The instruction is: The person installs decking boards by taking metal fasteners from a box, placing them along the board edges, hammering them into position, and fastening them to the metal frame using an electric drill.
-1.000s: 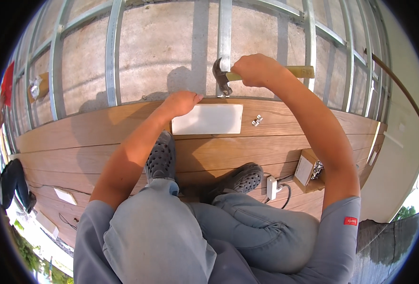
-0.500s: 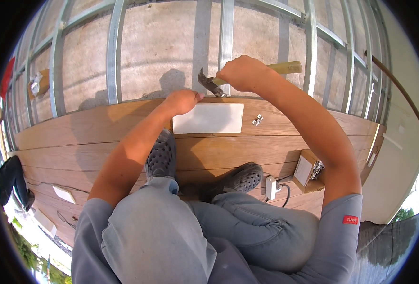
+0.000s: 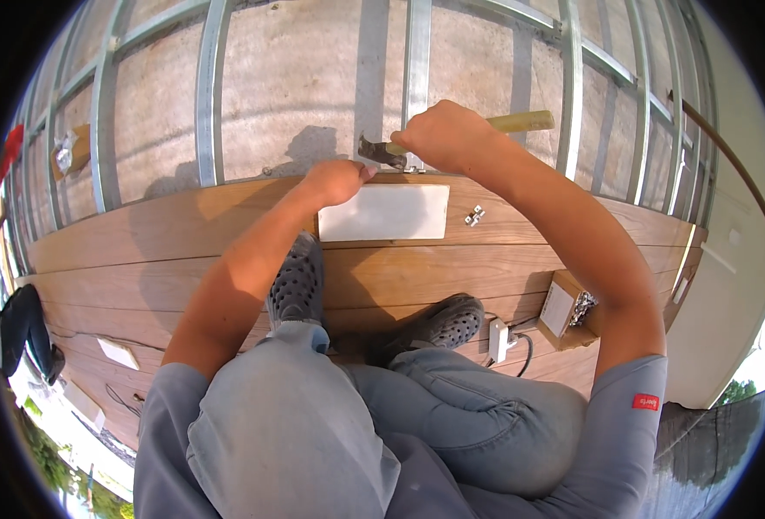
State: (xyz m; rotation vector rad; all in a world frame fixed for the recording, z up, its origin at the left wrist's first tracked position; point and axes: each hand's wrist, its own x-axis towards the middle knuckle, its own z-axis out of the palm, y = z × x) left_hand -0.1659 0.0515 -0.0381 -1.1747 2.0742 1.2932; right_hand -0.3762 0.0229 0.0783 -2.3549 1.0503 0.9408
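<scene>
My right hand [image 3: 448, 138] is wrapped round the yellowish handle of a claw hammer [image 3: 528, 121]. The hammer's dark head is just above the far edge of the wooden deck board [image 3: 252, 203]. Close under it, a small metal clip [image 3: 413, 169] sits at that edge, by a metal joist [image 3: 417, 69]. My left hand [image 3: 339, 182] is closed and rests at the board's far edge, against the corner of a white rectangular block [image 3: 384, 213]; what its fingers hold, if anything, is hidden. Right of the block lie loose metal clips [image 3: 475, 215].
A cardboard box [image 3: 570, 313] of small metal parts stands at the right, with a white power socket block [image 3: 498, 340] and black cable beside it. Beyond the boards, metal framing [image 3: 212, 95] spans a concrete floor [image 3: 296, 69]. My dark perforated clogs [image 3: 297, 277] are on the deck.
The hammer head has lifted slightly off the clip at the board edge. My left hand keeps its place, and the whole view has shifted a little.
</scene>
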